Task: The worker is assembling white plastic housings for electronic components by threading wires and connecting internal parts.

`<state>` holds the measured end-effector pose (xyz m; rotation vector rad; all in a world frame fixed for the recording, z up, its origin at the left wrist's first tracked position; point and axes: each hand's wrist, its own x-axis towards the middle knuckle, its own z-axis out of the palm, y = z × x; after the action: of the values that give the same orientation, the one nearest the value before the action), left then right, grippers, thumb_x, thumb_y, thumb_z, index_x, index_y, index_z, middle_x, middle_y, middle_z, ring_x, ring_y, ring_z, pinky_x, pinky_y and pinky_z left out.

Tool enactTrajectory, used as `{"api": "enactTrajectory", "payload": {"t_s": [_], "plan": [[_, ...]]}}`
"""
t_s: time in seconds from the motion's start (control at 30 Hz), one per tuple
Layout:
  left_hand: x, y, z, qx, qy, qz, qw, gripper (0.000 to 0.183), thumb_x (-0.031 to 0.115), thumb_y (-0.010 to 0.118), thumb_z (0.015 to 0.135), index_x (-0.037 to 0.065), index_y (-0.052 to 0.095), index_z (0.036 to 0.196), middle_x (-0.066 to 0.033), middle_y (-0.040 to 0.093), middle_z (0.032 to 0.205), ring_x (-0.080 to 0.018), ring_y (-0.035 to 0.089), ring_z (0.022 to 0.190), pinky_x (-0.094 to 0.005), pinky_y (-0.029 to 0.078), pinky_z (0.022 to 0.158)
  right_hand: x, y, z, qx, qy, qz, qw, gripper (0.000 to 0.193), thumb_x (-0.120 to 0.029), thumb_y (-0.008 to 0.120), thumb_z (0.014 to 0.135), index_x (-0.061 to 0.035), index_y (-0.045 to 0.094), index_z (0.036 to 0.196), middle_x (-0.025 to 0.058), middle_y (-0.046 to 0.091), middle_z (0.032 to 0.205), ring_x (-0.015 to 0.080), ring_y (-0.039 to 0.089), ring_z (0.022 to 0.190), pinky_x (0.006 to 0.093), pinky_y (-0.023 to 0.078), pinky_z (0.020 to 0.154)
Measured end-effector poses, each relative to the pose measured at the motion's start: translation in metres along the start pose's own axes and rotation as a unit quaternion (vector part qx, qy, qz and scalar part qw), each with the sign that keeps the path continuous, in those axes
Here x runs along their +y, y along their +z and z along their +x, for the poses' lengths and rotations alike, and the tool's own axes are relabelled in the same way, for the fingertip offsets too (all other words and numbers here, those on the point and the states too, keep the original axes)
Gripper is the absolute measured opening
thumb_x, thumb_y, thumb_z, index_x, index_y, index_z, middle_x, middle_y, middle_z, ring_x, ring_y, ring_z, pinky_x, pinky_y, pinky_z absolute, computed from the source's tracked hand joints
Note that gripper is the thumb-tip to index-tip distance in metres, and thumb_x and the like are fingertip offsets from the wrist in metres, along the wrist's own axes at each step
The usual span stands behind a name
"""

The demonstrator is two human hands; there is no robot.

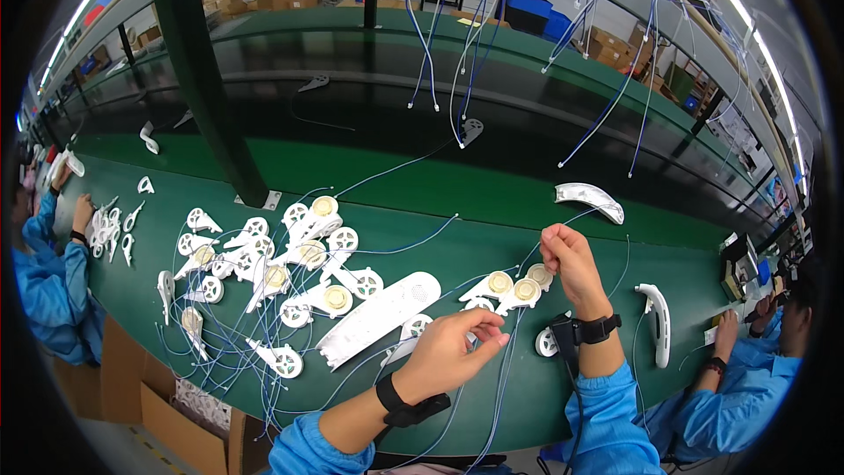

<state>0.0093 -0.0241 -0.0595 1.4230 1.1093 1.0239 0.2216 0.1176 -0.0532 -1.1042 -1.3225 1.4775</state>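
My right hand [571,262] is raised above the bench with its fingers pinched on a thin blue cable [529,255]. Lower and further left, the fingers of my left hand [455,347] are curled, thumb close to the index finger; whatever is between them is too small to make out. Thin cables hang just beside those fingertips. Between my hands lie several white plastic parts with round cream-coloured discs [526,291]. A long white shell [380,318] with a perforated end rests left of my left hand. Beyond my right hand is a curved white shell [587,200].
A tangled heap of white wheel-shaped parts [264,257] with blue cables covers the bench's left. Another curved white piece [655,325] lies at right. Cables [466,62] hang from above. A green post [207,88] stands far left. Co-workers sit at both sides; a cardboard box [180,422] stands below.
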Motion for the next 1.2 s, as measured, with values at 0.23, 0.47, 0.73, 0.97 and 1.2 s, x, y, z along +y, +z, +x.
{"api": "enactTrajectory", "payload": {"t_s": [0.23, 0.47, 0.73, 0.97, 1.2], "plan": [[0.003, -0.005, -0.001, 0.087, 0.099, 0.144, 0.981, 0.025, 0.019, 0.072, 0.084, 0.002, 0.067, 0.101, -0.0091, 0.069, 0.089, -0.0183, 0.067, 0.081, -0.0286, 0.051, 0.063, -0.005, 0.023, 0.010, -0.071, 0.004, -0.097, 0.993, 0.016, -0.014, 0.059, 0.093, -0.0003, 0.065, 0.086, -0.0017, 0.056, 0.066, 0.0042, 0.048, 0.057, 0.0183, 0.036, 0.050], [0.022, -0.023, -0.011, 0.131, 0.171, 0.299, 0.930, 0.024, 0.016, 0.071, 0.080, 0.003, 0.065, 0.099, -0.0106, 0.064, 0.085, -0.0289, 0.063, 0.076, -0.0373, 0.051, 0.067, -0.017, 0.112, 0.070, -0.191, -0.166, -0.463, 0.849, 0.016, -0.020, 0.066, 0.082, -0.0054, 0.072, 0.082, 0.0105, 0.069, 0.070, 0.0248, 0.067, 0.067, 0.0368, 0.052, 0.063], [0.010, -0.080, -0.038, 0.201, 0.061, 0.534, 0.819, 0.029, 0.018, 0.073, 0.077, 0.002, 0.064, 0.100, -0.0121, 0.060, 0.087, -0.0297, 0.060, 0.082, -0.0413, 0.047, 0.069, 0.022, 0.158, 0.145, -0.195, -0.354, -0.638, 0.656, 0.019, -0.004, 0.057, 0.079, -0.0057, 0.068, 0.095, 0.0156, 0.066, 0.096, 0.0340, 0.066, 0.090, 0.0440, 0.054, 0.077], [0.004, -0.088, -0.045, 0.197, 0.022, 0.542, 0.817, 0.040, 0.036, 0.074, 0.076, 0.003, 0.065, 0.097, -0.0100, 0.063, 0.084, -0.0272, 0.064, 0.078, -0.0404, 0.048, 0.066, 0.018, 0.143, 0.149, -0.212, -0.365, -0.678, 0.602, 0.015, -0.005, 0.059, 0.076, -0.0046, 0.066, 0.089, 0.0159, 0.068, 0.085, 0.0343, 0.067, 0.082, 0.0447, 0.055, 0.072], [-0.003, -0.086, -0.048, 0.135, -0.015, 0.448, 0.884, 0.036, 0.036, 0.069, 0.082, 0.003, 0.063, 0.093, -0.0165, 0.067, 0.072, -0.0337, 0.067, 0.069, -0.0433, 0.051, 0.059, 0.005, 0.128, 0.144, -0.219, -0.342, -0.734, 0.544, 0.011, -0.009, 0.064, 0.070, -0.0086, 0.069, 0.080, 0.0106, 0.067, 0.083, 0.0311, 0.067, 0.080, 0.0417, 0.055, 0.070]]}}
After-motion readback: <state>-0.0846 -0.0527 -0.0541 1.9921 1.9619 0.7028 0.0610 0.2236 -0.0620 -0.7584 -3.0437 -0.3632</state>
